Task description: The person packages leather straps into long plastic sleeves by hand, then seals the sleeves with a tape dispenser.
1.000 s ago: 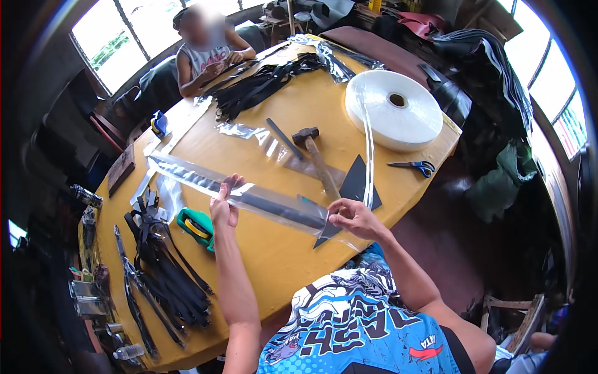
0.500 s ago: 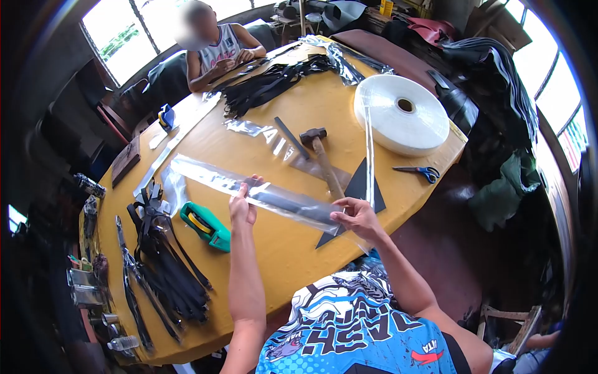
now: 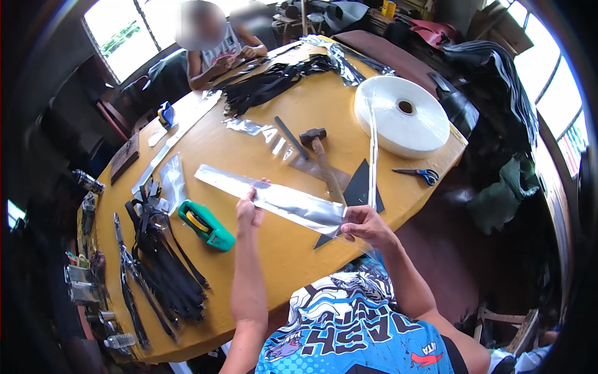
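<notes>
A long clear plastic sleeve [image 3: 289, 206] stretches slantwise between my hands above the table, bright with glare. Something dark shows faintly inside its right part. My left hand [image 3: 251, 210] grips the sleeve near its middle, thumb on top. At the sleeve's right end, my right hand [image 3: 367, 225] pinches it between thumb and fingers. Just beyond lies a hammer [image 3: 325, 167] with a wooden handle. A black triangular piece [image 3: 367, 187] rests by my right hand, partly under the sleeve. The green tape dispenser [image 3: 207, 227] stands left of my left forearm.
Bundled black straps [image 3: 168, 268] lie at the table's left, more black straps [image 3: 268, 87] at the far side. A big white roll [image 3: 398, 121] and scissors [image 3: 417, 174] are on the right. A person [image 3: 218, 56] sits across the yellow table [image 3: 268, 287], hands together.
The sleeve's left end has swung right and its right end has shifted slightly. The dark content shows less through the glare. My right hand has turned a little.
</notes>
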### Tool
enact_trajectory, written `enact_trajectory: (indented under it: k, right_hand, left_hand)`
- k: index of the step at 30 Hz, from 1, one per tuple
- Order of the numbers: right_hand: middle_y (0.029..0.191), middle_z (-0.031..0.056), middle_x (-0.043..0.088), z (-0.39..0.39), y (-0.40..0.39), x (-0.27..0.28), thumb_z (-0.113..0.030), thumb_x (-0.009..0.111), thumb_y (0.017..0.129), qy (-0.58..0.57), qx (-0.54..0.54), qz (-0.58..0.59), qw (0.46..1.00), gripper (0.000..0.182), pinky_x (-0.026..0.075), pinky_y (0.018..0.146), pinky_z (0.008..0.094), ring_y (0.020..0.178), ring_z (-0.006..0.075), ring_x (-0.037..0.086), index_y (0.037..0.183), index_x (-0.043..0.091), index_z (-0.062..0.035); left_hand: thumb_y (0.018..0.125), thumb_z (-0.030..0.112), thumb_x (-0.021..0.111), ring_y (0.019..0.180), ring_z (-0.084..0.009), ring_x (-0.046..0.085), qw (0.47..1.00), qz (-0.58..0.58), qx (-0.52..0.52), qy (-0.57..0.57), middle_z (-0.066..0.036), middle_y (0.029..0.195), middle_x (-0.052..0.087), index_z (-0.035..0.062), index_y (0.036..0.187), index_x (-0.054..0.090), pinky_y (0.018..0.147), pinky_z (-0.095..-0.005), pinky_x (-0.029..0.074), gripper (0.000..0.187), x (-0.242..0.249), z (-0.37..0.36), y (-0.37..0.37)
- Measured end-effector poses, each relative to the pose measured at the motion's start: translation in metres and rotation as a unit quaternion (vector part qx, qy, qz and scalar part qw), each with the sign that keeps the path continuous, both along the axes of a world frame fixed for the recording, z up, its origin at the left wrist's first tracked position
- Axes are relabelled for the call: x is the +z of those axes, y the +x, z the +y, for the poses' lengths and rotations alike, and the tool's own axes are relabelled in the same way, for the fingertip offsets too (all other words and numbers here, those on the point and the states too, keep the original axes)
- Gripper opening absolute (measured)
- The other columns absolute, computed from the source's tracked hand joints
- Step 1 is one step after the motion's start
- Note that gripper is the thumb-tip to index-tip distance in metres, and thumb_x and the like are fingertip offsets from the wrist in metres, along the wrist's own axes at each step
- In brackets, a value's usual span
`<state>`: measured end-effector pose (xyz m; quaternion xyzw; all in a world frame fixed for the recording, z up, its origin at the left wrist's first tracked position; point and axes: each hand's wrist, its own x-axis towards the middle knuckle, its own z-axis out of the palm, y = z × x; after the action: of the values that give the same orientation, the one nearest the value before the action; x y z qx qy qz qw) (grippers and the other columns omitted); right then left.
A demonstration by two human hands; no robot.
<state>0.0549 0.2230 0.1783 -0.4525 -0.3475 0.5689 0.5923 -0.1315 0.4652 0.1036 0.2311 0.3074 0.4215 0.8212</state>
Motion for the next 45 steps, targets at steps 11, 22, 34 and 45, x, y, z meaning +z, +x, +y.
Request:
enact_trajectory:
  k: [11,22,34,45]
  right_hand:
    - [0.06,0.0005,0.053,0.001,-0.004,0.0,-0.011,0.072,0.075,0.022,0.041,-0.009,0.999,0.018,0.038,0.048,0.0209,0.051,0.0077,0.05,0.074,0.057,0.0002]
    - [0.083,0.01,0.065,0.019,-0.026,0.04,-0.007,0.067,0.079,0.126,0.086,-0.033,0.988,0.012,0.044,0.056,0.0196,0.065,0.009,0.057,0.085,0.062,0.0025]
    - [0.069,0.0013,0.055,0.034,-0.015,0.196,-0.014,0.075,0.073,0.41,0.017,-0.28,0.868,0.019,0.039,0.067,0.0262,0.071,0.0123,0.048,0.07,0.059,-0.0042]
    - [0.07,0.002,0.057,0.067,-0.053,0.216,-0.005,0.068,0.079,0.437,0.066,-0.193,0.876,0.012,0.039,0.06,0.0222,0.066,0.0078,0.051,0.075,0.058,0.0007]
  left_hand:
    - [0.082,0.032,0.063,0.132,-0.0356,0.02,0.928,0.251,0.097,0.256,-0.019,0.141,0.025,0.004,0.136,0.03,0.109,-0.0449,0.018,0.069,0.019,-0.051,-0.034]
    - [0.067,-0.009,0.057,0.119,-0.0308,0.046,0.549,0.329,0.028,0.768,-0.012,0.122,0.054,0.003,0.117,0.054,0.102,-0.0437,0.034,0.051,0.09,-0.082,-0.019]
    - [0.095,0.019,0.038,0.1,-0.0202,0.056,0.646,0.332,0.128,0.675,-0.013,0.106,0.063,-0.0059,0.107,0.058,0.092,-0.0327,0.039,0.034,0.246,-0.102,-0.011]
    - [0.089,0.029,0.052,0.092,-0.0319,0.061,0.777,0.116,0.119,0.607,-0.023,0.107,0.058,-0.0115,0.114,0.049,0.081,-0.0412,0.05,0.048,0.276,-0.106,-0.018]
